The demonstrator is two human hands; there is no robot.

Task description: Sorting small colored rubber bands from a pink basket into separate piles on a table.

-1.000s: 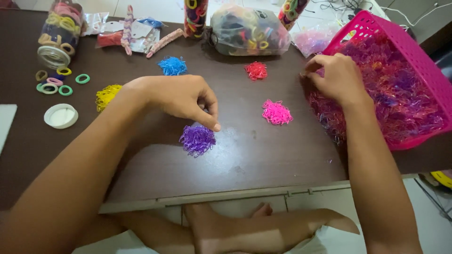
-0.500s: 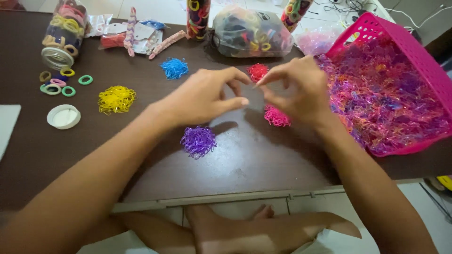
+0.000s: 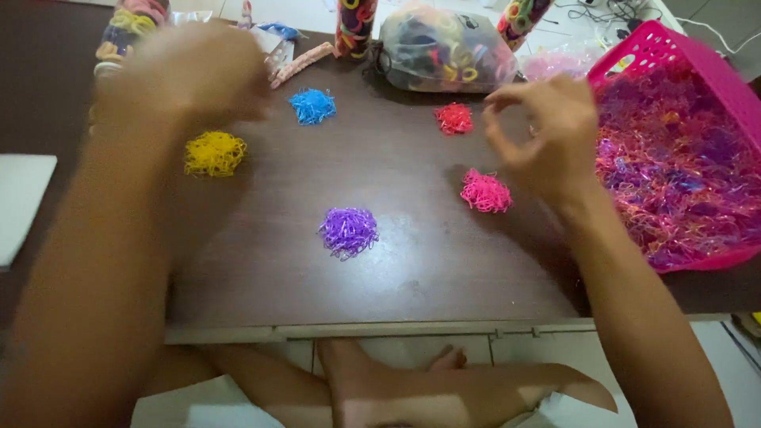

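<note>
Small elastic bands lie sorted by colour on a dark brown table (image 3: 420, 261): a yellow pile (image 3: 214, 153), a blue pile (image 3: 311, 105), a red pile (image 3: 453, 118), a pink pile (image 3: 486, 192) and a purple pile (image 3: 348, 230). My left hand (image 3: 190, 75) is blurred at the far left, just above and behind the yellow pile; whether it holds anything is unclear. My right hand (image 3: 547, 135) hovers between the red pile and a pink basket (image 3: 662, 40) heaped with mixed bands, thumb and fingers curled apart with nothing visible in them.
A clear bag of hair ties (image 3: 448, 49) and a tube of hair ties (image 3: 355, 24) stand along the far edge. A jar (image 3: 131, 22) is partly hidden behind my left hand. A white flat object (image 3: 24, 202) lies at the left. My crossed legs (image 3: 380, 388) are below the table.
My hands were together over the table's middle half a second ago. The left one has swung fast to the far left toward the yellow pile. The right has drifted back toward the basket.
</note>
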